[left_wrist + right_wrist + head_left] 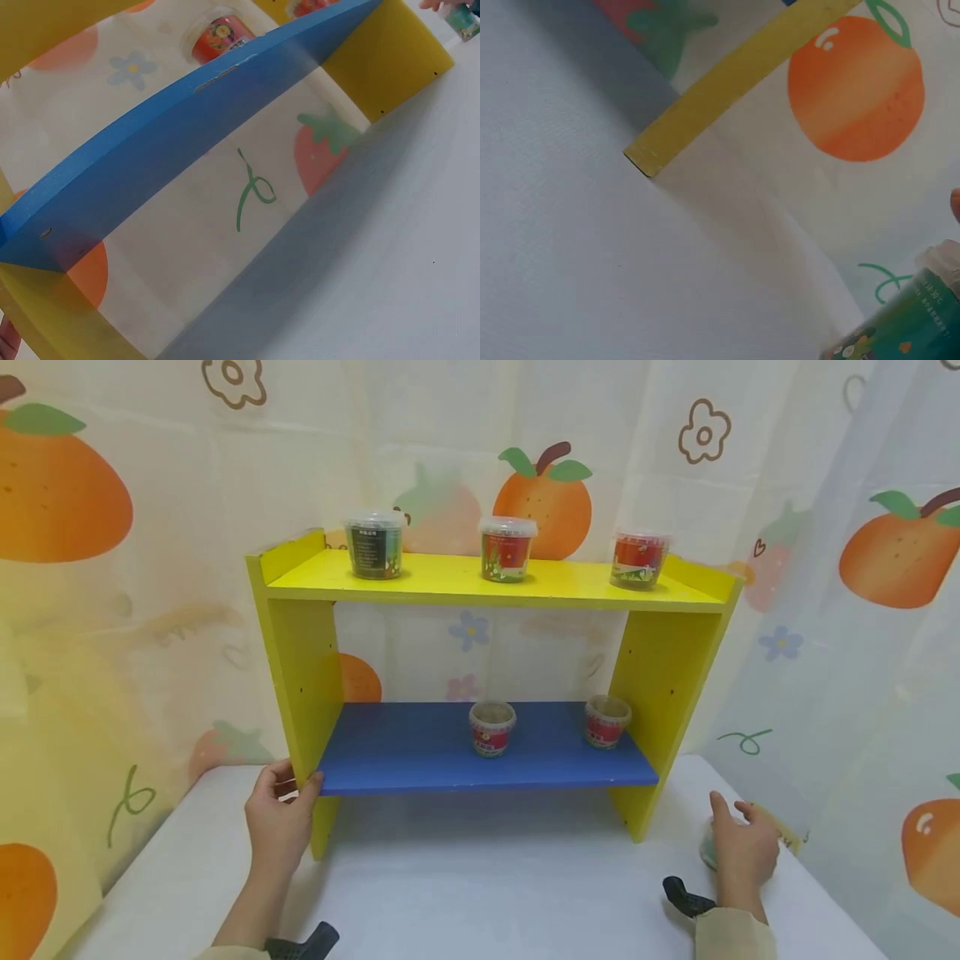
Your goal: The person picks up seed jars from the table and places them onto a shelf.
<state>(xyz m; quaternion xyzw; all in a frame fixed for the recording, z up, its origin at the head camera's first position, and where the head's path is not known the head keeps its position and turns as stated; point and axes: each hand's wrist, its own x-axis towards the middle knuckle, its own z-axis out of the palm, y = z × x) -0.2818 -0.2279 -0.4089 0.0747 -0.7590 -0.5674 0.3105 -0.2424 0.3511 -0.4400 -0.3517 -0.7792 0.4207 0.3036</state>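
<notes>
My left hand (279, 822) grips the yellow and blue shelf (450, 781) at its left side panel, thumb at the blue board's front corner and fingers round the panel's outer side. To the right of the shelf, my right hand (746, 852) is beside a green tub (907, 322) with a clear lid, which stands upright on the table. The thumb and fingers are spread apart, and a fingertip (956, 204) shows above the lid with a gap. In the head view the hand hides much of this tub.
On the yellow top board stand a dark green tub (375, 547) and two red tubs (506, 552) (639, 562), spaced apart. The blue board bears two smaller red tubs (491, 729) (606, 722), at its middle and right. Behind hangs a fruit-print curtain (450, 427); the white table (480, 885) lies beneath.
</notes>
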